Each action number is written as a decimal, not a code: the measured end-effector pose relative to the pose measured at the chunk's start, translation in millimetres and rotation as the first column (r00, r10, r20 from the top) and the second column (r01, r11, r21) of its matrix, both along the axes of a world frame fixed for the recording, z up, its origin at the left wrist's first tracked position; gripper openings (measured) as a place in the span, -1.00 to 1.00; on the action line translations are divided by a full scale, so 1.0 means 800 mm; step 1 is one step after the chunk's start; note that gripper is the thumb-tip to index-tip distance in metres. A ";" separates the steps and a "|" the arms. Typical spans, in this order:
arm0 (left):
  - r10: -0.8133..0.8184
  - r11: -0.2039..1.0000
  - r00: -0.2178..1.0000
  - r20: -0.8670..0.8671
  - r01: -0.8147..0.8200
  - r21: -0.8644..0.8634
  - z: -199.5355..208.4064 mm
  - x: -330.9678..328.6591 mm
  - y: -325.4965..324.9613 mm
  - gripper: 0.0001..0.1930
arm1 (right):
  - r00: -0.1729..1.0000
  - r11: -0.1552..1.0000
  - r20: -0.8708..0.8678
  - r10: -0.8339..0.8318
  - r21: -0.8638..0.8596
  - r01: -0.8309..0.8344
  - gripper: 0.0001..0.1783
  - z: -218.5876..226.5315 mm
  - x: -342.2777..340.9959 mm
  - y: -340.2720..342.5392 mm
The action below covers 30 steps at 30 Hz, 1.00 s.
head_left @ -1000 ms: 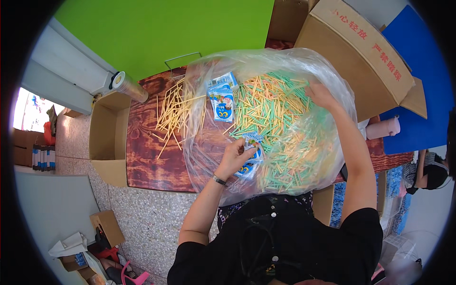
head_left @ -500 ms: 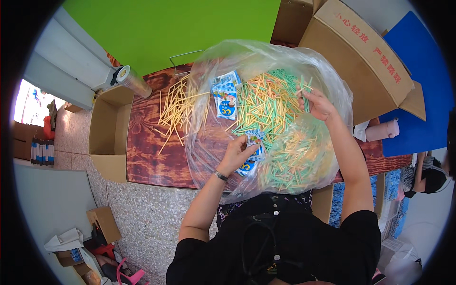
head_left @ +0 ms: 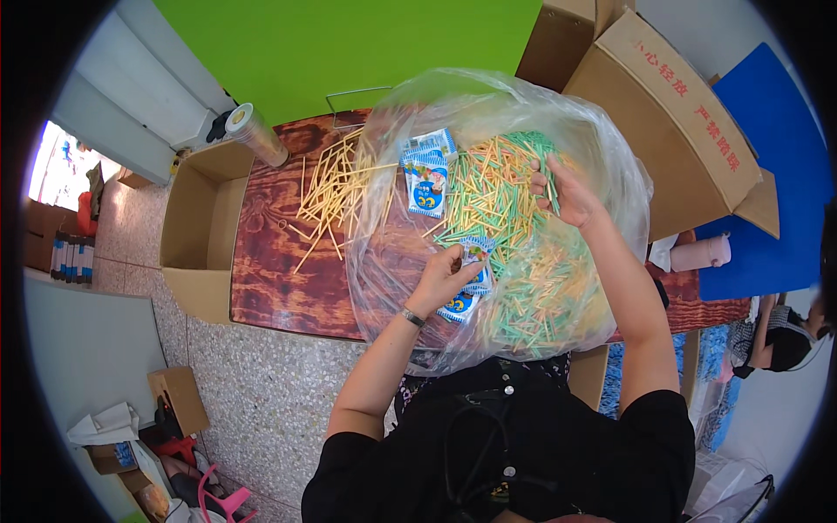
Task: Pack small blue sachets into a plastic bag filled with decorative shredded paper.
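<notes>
A large clear plastic bag (head_left: pixel 615 152) lies spread on the table around a heap of thin green, yellow and orange sticks (head_left: pixel 493 187). My right hand (head_left: pixel 571 196) is closed around a few green sticks (head_left: pixel 550 187) at the heap's right side. Lower down, my left hand (head_left: pixel 438 283) pinches the edge of a small blue-and-white packet (head_left: pixel 479 251) between thumb and fingers. Another such packet (head_left: pixel 458 307) shows just below it. A few more blue-and-white packets (head_left: pixel 426 189) overlap at the heap's left. More sticks (head_left: pixel 545 296) show hazily through the plastic nearest my body.
Loose yellow sticks (head_left: pixel 336 187) lie scattered on the reddish wooden table (head_left: pixel 279 292). Left of them stand a clear cylindrical container (head_left: pixel 259 138) and an open carton (head_left: pixel 205 222). A big carton (head_left: pixel 663 131) and a pink bottle (head_left: pixel 702 252) are at right, with another person (head_left: pixel 776 344) beyond.
My right hand has moved slightly left and down over the heap, its fingers closing more around the green sticks. The left hand stays at the packet. The whole view has shifted a little.
</notes>
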<state>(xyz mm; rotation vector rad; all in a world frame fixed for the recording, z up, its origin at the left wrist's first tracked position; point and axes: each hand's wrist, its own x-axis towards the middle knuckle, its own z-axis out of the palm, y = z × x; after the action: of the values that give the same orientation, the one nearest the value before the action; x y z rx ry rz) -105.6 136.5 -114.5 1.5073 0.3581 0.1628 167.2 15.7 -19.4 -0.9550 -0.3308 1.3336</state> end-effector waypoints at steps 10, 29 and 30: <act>0.060 0.997 0.995 0.083 -0.064 0.039 0.003 0.002 -0.009 -0.81 | 0.798 0.917 0.494 0.345 -0.361 -0.173 -0.62 0.044 -0.040 0.051; 0.044 0.903 0.957 0.288 -0.162 0.398 0.006 -0.006 -0.024 -0.71 | -0.793 0.479 0.222 0.568 -0.873 0.098 -0.76 -0.059 -0.199 0.196; 0.038 0.906 0.944 0.329 -0.172 0.387 0.006 -0.004 -0.024 -0.70 | -0.800 0.493 0.231 0.554 -0.865 0.091 -0.76 -0.061 -0.201 0.194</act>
<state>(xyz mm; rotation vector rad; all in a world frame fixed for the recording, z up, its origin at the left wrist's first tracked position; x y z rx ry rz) -108.7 117.3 -109.4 1.8435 0.1512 0.5910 6.3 171.1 -68.2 -2.6130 -2.6716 0.5425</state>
